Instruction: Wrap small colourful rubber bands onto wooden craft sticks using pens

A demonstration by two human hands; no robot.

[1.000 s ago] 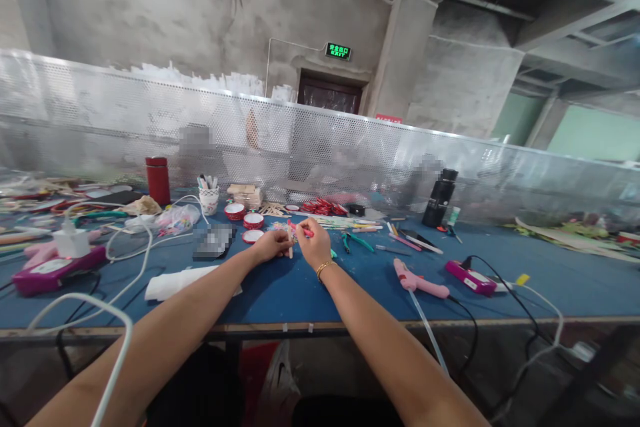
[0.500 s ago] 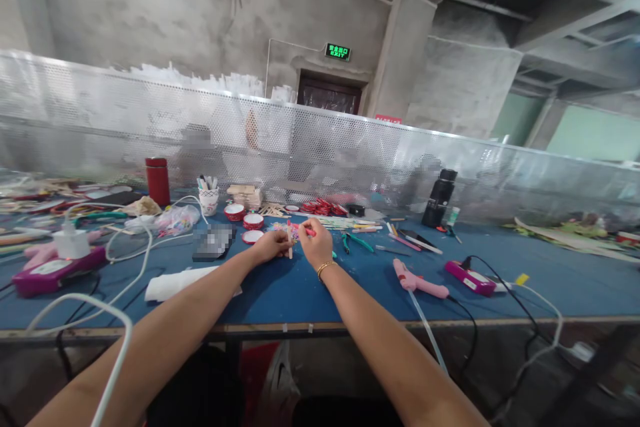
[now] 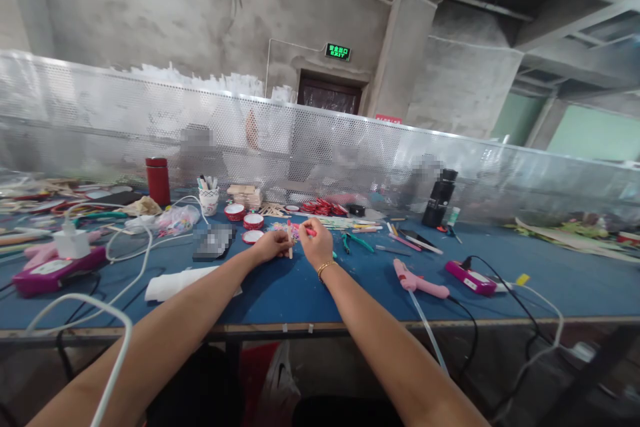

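Observation:
Near the middle of the blue table, my left hand is closed on a small wooden stick held upright. My right hand pinches a red pen close to the stick's upper part. Small pink and coloured pieces lie just behind the hands. Round red-rimmed white tins stand behind my left hand. Green-handled pliers rest to the right of my right hand.
A pink glue gun and a purple power strip lie at right. A white roll is beside my left forearm. Behind stand a red flask, a pen cup and a black bottle.

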